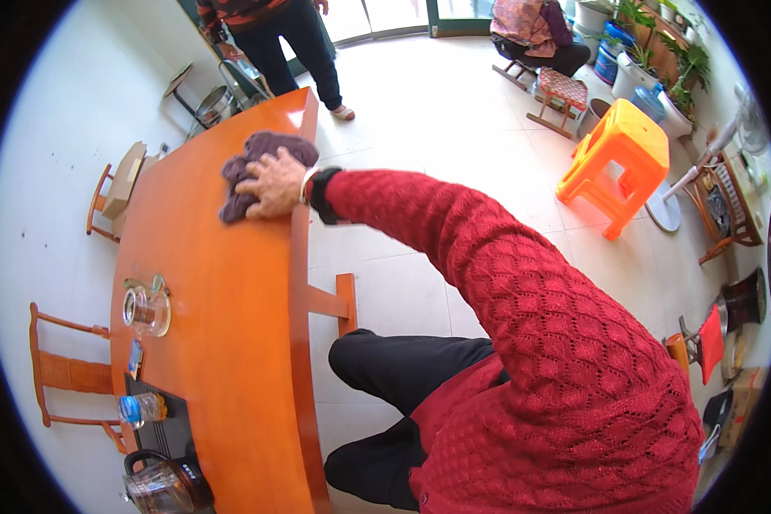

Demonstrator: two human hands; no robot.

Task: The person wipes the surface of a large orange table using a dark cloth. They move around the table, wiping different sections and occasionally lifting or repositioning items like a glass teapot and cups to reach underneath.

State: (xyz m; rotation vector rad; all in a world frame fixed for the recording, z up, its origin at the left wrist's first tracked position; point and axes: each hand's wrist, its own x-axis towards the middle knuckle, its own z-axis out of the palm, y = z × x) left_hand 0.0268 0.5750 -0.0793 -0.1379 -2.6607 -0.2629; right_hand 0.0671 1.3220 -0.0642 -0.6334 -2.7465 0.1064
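My right hand (275, 184) lies palm down on a bunched dark purple-brown cloth (283, 144), its fingers spread over the folds. Under the cloth is the glossy orange-brown wooden table (231, 283), close to its long edge and towards the far corner. A pale bracelet (306, 185) circles my right wrist beside the dark cuff of a red knitted sleeve. My left hand is out of view. Elsewhere on the tabletop stand a glass teapot (148, 311), a clear jar with a blue lid (142, 409) and a glass kettle (160, 488) with a dark handle.
A dark tea tray (167, 424) is set along the table's other side, near wooden chairs (70, 372). One person (276, 45) stands beyond the table end; another (536, 32) sits low by potted plants (642, 70). An orange plastic stool (623, 154) stands on the tiled floor.
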